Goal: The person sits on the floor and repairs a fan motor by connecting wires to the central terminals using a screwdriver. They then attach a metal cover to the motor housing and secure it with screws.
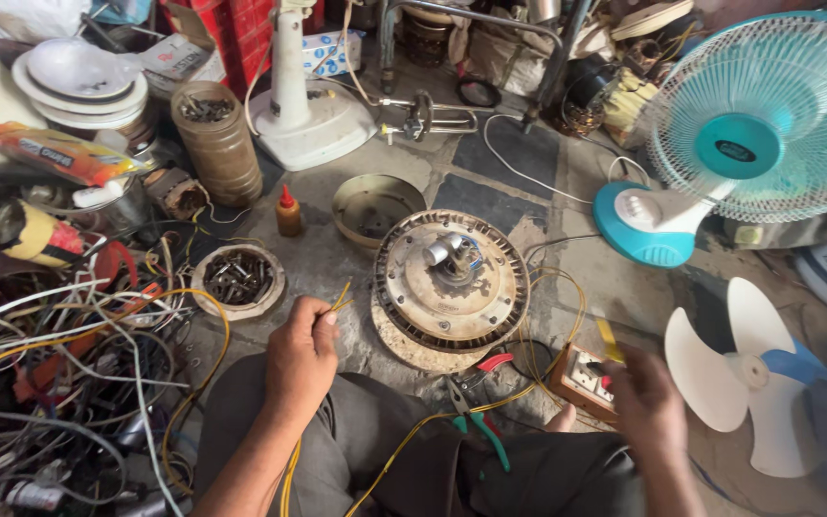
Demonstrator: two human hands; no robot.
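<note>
Thin wires (341, 296) in the left hand (301, 359): yellow
Round metal fan motor (452, 279): dull grey-brown (ribbed rim)
Small glue bottle (287, 213): amber, red cap
Table fan (739, 144): teal base, pale mesh guard
Loose three-blade propeller (734, 369): white
Pliers (476, 416): green handles
Wooden switch box (588, 378): brown, white sockets

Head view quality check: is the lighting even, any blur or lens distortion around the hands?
Head view: soft, even daylight, no hard shadows or glare; left hand pinching yellow wires is sharp; right hand at the switch box is slightly motion-blurred; wide-angle stretch bends the edges, notably the teal fan.
</note>
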